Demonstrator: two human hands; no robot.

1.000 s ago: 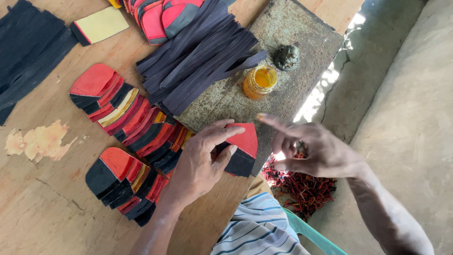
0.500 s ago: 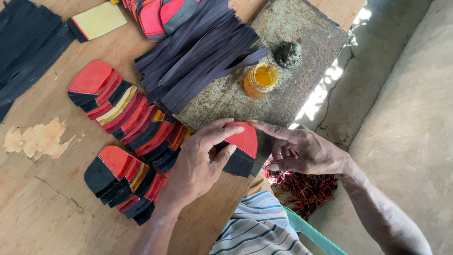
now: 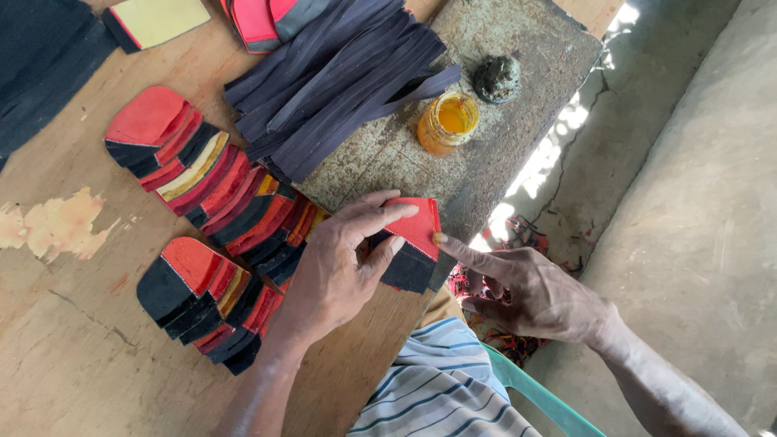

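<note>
Bright daylight, sharp, sunlit right.

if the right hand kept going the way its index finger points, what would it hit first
The right hand points up and left, its index fingertip already at the edge of the red and black piece that the left hand pins to the table. It would meet that piece first, then probably the left hand's fingers.
</note>
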